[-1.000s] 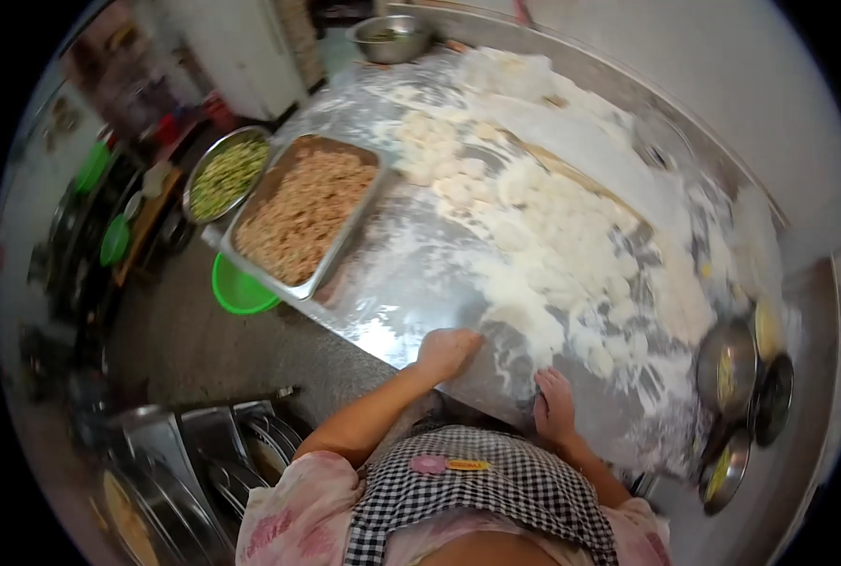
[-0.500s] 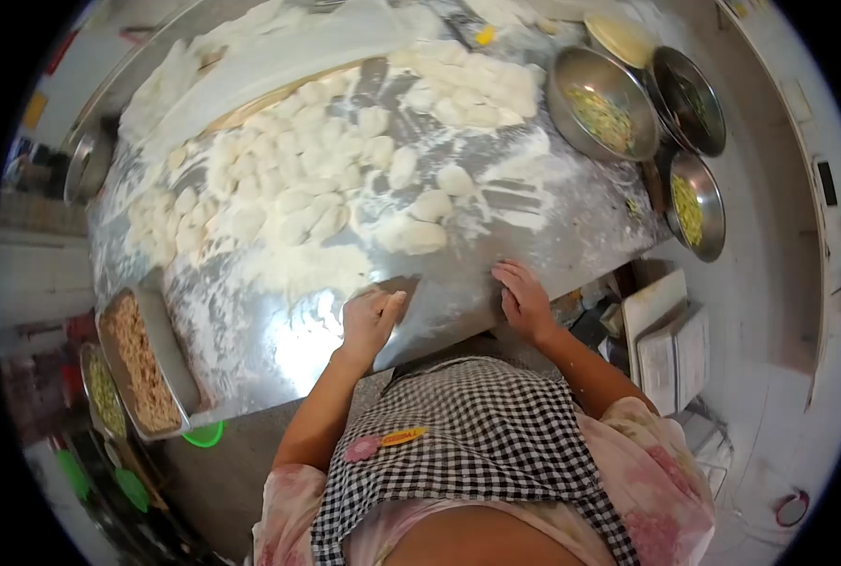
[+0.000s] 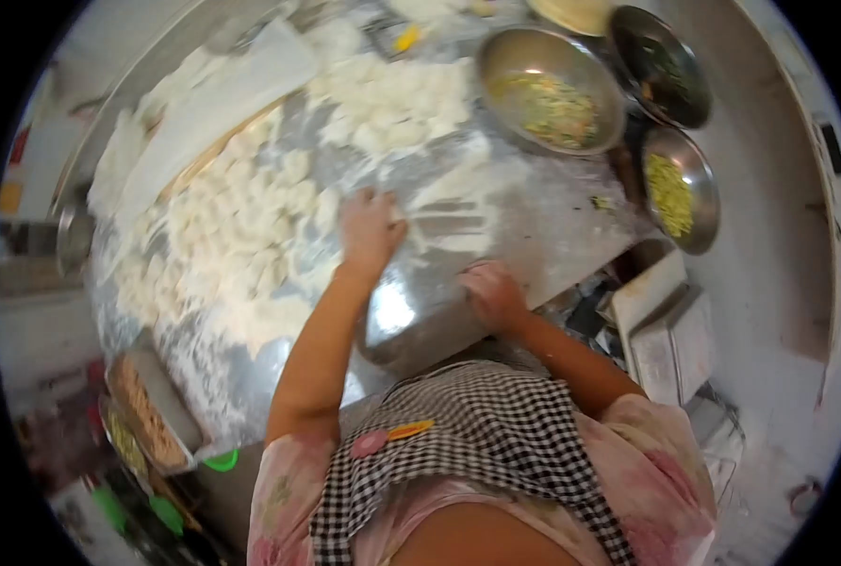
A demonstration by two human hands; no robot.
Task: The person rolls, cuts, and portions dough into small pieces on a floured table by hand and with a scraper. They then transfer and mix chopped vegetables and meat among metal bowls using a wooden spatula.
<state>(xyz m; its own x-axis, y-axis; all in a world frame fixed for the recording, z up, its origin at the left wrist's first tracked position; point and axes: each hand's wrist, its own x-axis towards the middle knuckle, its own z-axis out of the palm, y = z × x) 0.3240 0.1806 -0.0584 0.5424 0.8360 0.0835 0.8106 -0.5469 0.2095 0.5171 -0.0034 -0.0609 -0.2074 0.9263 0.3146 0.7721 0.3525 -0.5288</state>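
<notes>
My left hand (image 3: 371,226) reaches forward over the floured metal table (image 3: 420,330), at the right side of the spread dough pieces (image 3: 241,212). Its bent fingers are blurred, and whether they grip a dough piece underneath cannot be made out. One pale dough piece (image 3: 327,208) shows just left of that hand. Near the table's front edge rests my right hand (image 3: 494,297), its fingers loosely bent, with nothing visible in them. More dough pieces (image 3: 392,99) lie farther back, dusted with flour.
A steel bowl of chopped filling (image 3: 557,108), a dark pan (image 3: 661,66) and a bowl of chopped green vegetable (image 3: 670,193) sit at the right. A rectangular pan (image 3: 161,406) of brownish filling is at the front left. A white cloth (image 3: 222,99) lies across the back left.
My left hand has moved forward from near the table's front edge to the dough pieces. My right hand stays near the edge with its fingers more bent. The view has turned.
</notes>
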